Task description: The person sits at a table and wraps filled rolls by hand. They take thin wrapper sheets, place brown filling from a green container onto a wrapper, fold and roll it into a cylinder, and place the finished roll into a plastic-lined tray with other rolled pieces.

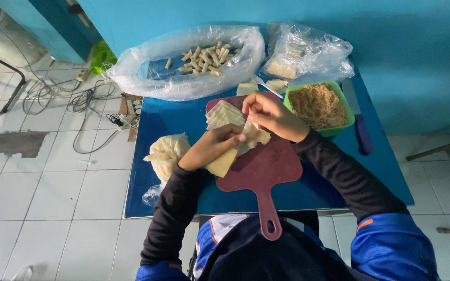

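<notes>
A dark red cutting board [266, 171] with a handle lies on the blue table [178, 119]. My left hand [212, 147] and my right hand [272, 114] both hold one pale dough wrapper [225, 161] above the board, fingers pinching its upper part. A fanned stack of wrappers [224, 114] rests on the board's far left corner, just behind my left hand. A green bowl of brown crumbly filling [319, 106] stands right beside my right hand.
A clear plastic sheet with several finished rolls [204, 58] lies at the back left. A plastic bag of wrappers [308, 52] sits at the back right, another bag [166, 153] at the left edge. A knife [361, 132] lies right of the bowl. Cables [79, 104] trail on the tiled floor.
</notes>
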`<state>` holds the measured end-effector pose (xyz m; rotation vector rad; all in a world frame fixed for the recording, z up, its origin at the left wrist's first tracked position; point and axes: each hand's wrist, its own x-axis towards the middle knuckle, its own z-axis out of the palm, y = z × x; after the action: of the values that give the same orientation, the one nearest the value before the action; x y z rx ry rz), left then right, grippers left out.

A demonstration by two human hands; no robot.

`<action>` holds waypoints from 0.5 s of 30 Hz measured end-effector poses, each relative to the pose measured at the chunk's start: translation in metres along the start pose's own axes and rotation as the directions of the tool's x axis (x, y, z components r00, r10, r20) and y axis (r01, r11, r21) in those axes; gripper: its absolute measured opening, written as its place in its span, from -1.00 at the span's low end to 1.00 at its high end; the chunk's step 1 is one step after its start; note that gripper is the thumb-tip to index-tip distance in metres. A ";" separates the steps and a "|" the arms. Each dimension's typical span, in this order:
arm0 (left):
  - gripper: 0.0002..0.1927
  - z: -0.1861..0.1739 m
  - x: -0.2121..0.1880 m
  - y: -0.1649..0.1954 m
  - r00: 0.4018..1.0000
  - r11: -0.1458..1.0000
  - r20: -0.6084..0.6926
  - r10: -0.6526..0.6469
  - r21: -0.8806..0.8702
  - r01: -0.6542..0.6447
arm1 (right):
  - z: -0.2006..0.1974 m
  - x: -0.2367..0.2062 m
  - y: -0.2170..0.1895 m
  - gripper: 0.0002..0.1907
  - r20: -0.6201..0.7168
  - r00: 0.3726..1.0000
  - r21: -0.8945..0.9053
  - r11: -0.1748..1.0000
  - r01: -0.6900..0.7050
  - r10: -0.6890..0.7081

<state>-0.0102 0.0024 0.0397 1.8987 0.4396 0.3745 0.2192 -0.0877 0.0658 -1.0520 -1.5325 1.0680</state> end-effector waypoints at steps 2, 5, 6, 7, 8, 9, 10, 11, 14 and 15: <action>-0.76 0.002 0.001 -0.002 0.998 0.994 -0.022 0.057 -0.088 -0.058 | 0.002 0.000 0.002 -0.86 0.031 1.000 0.007 1.000 0.002 -0.002; -0.81 0.001 0.001 -0.003 0.996 0.994 -0.013 0.086 -0.061 -0.087 | 0.004 0.001 0.004 -0.83 0.017 0.999 0.092 0.995 -0.049 0.048; -0.82 0.000 0.000 -0.003 0.997 0.996 -0.017 0.074 -0.041 -0.075 | 0.004 0.002 0.005 -0.82 0.004 0.997 0.132 0.989 -0.073 0.073; -0.83 0.000 -0.001 -0.002 0.998 0.998 -0.020 0.062 -0.021 -0.063 | 0.003 0.003 0.005 -0.80 -0.027 0.997 0.094 0.993 -0.076 0.078; -0.83 -0.001 -0.002 -0.001 0.998 0.999 -0.023 0.051 -0.001 -0.051 | 0.003 0.004 0.004 -0.78 -0.058 0.995 0.058 0.995 -0.079 0.082; -0.84 -0.002 -0.003 0.001 0.998 0.998 -0.026 0.050 -0.043 -0.051 | 0.003 0.004 0.004 -0.76 -0.090 0.992 0.021 0.996 -0.083 0.084; -0.84 -0.002 -0.003 0.002 0.998 0.995 -0.030 0.048 -0.084 -0.051 | 0.002 0.005 0.004 -0.75 -0.095 0.986 0.063 0.989 -0.132 0.137; -0.84 -0.002 -0.004 0.003 0.998 0.991 -0.034 0.046 -0.124 -0.050 | 0.002 0.005 0.004 -0.74 -0.099 0.977 0.105 0.978 -0.179 0.189; -0.87 -0.008 -0.005 0.004 0.998 0.980 -0.022 0.053 -0.190 -0.056 | 0.002 0.007 0.005 -0.69 -0.049 0.974 0.253 0.946 -0.201 0.220; -0.87 -0.008 -0.006 0.004 0.999 0.973 -0.026 0.018 -0.229 -0.024 | 0.002 0.007 0.007 -0.67 -0.024 0.978 0.306 0.933 -0.190 0.207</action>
<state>-0.0189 0.0049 0.0463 1.6762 0.3755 0.4430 0.2166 -0.0794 0.0605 -1.0259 -1.1883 1.3537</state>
